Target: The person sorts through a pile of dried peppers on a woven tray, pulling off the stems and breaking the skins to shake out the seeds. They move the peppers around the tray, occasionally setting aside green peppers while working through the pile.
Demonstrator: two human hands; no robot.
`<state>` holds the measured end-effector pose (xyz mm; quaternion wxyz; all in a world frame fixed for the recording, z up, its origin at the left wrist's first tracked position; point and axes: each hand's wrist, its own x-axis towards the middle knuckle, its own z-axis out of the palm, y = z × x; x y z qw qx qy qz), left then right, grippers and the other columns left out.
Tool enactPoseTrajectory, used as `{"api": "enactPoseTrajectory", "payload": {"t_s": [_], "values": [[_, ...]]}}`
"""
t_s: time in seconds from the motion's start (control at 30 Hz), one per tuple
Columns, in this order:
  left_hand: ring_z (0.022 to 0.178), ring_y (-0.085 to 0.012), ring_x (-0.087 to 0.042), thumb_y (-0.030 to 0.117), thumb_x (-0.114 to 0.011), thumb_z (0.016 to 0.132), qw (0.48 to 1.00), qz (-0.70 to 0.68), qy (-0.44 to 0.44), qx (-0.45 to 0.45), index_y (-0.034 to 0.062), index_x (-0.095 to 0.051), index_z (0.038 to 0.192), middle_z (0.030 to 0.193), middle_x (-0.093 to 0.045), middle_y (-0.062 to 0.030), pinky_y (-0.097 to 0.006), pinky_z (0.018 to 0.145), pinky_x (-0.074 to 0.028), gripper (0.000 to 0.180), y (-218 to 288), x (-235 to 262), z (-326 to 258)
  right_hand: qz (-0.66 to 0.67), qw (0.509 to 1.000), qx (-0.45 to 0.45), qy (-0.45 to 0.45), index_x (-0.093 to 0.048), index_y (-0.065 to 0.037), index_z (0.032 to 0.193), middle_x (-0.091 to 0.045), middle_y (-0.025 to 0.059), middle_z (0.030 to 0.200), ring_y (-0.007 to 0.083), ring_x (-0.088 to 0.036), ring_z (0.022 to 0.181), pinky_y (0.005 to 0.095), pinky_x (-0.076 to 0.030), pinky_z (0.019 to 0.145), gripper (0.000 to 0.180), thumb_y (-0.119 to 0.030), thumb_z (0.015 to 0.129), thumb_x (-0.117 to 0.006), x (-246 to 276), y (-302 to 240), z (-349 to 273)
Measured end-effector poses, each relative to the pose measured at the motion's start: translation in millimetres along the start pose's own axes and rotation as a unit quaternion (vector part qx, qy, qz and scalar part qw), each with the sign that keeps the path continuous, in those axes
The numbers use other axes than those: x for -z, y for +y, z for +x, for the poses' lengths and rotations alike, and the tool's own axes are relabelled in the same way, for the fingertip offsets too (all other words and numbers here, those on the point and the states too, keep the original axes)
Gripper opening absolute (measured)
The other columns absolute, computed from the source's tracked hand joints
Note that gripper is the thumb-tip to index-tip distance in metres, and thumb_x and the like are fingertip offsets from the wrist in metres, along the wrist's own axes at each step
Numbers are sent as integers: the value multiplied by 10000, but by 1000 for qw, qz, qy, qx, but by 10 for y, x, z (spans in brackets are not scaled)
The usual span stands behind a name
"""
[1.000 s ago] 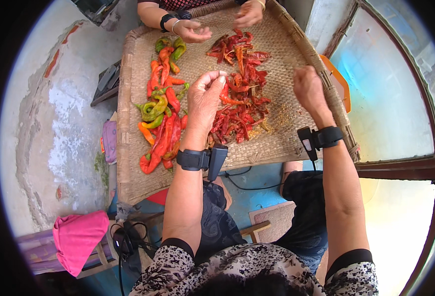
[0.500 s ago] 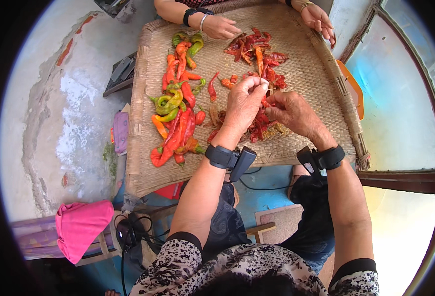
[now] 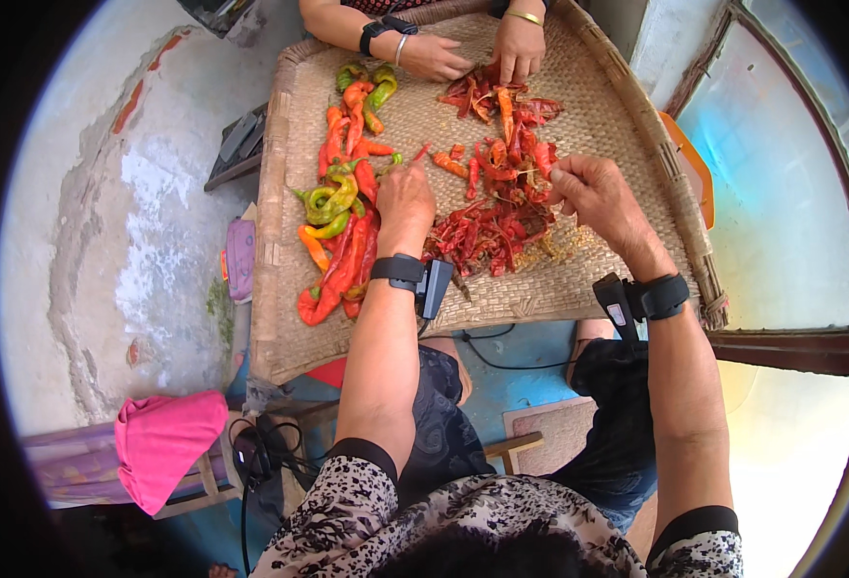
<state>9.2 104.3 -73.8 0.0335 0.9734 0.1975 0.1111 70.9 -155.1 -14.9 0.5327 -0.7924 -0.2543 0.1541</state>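
On the woven tray (image 3: 578, 289), the left hand (image 3: 405, 197) rests beside the row of whole red and green peppers (image 3: 342, 222), its grip pressed around one pepper tip. The right hand (image 3: 598, 193) hovers over the heap of torn red peppers (image 3: 492, 226), fingertips pinched on a small piece. Another person's hands (image 3: 477, 53) work the tray's far side.

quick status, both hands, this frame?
Left hand: fingers curled, index out, touching the whole chillies; no clear hold.
Right hand: fingertips pinched over the cut red chilli pile; what it pinches cannot be told.
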Motion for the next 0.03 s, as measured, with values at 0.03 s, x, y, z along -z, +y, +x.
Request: {"api": "enactPoseTrajectory", "payload": {"t_s": [0.03], "values": [[928,-398,-591,118,-573,788,1000,-21,-5,-13,51,-617,978,962,-615,-244,-460,793,-480,206,3,-9,20,73,997,-37,7,-640,-46,858,-675,46,722,219,-621,604,305,-496,577,198,-204,902,-529,45,0,10]]}}
